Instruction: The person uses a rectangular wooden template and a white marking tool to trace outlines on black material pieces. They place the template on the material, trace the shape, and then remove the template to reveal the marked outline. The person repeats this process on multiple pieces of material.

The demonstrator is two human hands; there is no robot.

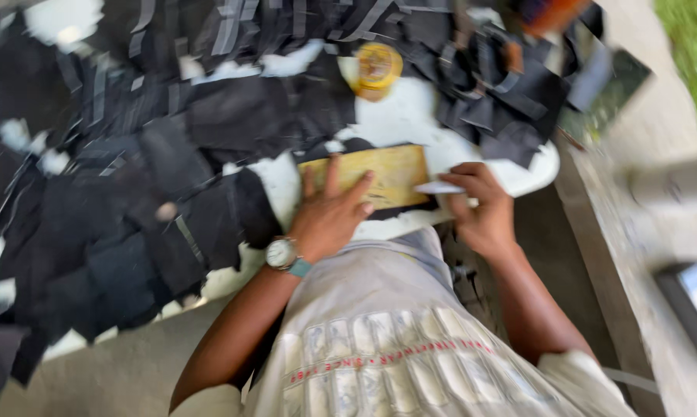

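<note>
Your left hand (329, 216) lay flat, fingers spread, pressing the yellow-brown template (379, 174) onto the white bench (534, 166), approx. centre frame. Your right hand (480, 208), at 3 o'clock of the template, pinched a small pale strip (435, 188) at its edge. Black fabric pieces (132, 177) were heaped from 9 to 12 o'clock, w/ a round yellow tin (377, 68) at 12.

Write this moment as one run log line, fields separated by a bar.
left hand flat on yellow-brown sheet | right hand pinching small white piece at sheet edge | black cut pieces on white table | image blurred
</note>
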